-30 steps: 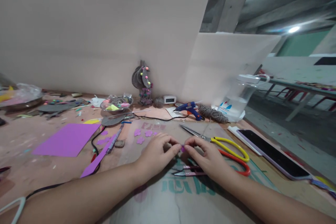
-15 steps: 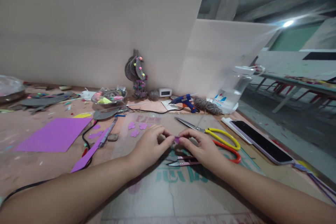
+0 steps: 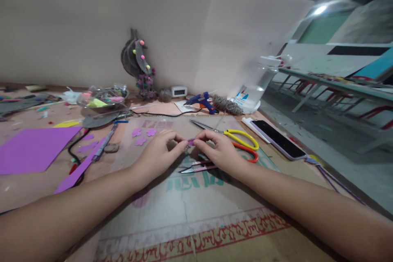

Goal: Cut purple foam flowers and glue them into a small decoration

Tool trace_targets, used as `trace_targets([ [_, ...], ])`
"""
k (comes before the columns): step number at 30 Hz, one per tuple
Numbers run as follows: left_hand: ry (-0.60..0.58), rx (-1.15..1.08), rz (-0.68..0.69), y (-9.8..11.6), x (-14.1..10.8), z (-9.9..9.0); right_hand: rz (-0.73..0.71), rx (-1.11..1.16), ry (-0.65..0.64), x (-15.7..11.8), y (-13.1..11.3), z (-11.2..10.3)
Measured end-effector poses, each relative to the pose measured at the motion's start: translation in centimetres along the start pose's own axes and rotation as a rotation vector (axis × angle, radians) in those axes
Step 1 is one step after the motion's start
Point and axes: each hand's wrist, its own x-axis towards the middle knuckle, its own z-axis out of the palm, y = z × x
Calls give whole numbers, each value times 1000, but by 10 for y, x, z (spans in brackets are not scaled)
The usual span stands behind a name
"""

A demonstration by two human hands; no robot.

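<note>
Between the fingertips of both hands is a small purple foam piece (image 3: 190,142), mostly covered by the fingers. My left hand (image 3: 162,151) pinches its left side and my right hand (image 3: 216,147) its right side. Below my right hand lie thread snips (image 3: 199,168), partly hidden by it. Large scissors with one yellow and one orange-red handle (image 3: 242,139) lie just beyond and right of that hand. Several purple foam flowers (image 3: 140,141) rest on the board beyond my left hand.
A purple sheet (image 3: 37,149), a purple strip (image 3: 76,172) and a pen (image 3: 105,143) lie left. At the back stand a bowl of bits (image 3: 102,98), a felt decoration (image 3: 139,63), a blue glue gun (image 3: 202,101) and a plastic jug (image 3: 251,84). A phone (image 3: 278,139) lies right.
The camera view has shifted, so everything appears further left and higher. Both hands keep their pinch on the purple piece, over nearly the same spot of the board.
</note>
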Motion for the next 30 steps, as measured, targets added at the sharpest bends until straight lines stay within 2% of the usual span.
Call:
trace_targets([
  [6,1,-17,-50,1,0,0,34,51,-32,0,2,1],
  [14,-11,-53,-41,-1,0,0,24,12,-25,0,3,2],
  [20,-21,-24,-58,0,0,0,33,64,-37,-1,4,2],
  [30,-33,-33,0,0,0,-1,11,22,-6,1,3,2],
])
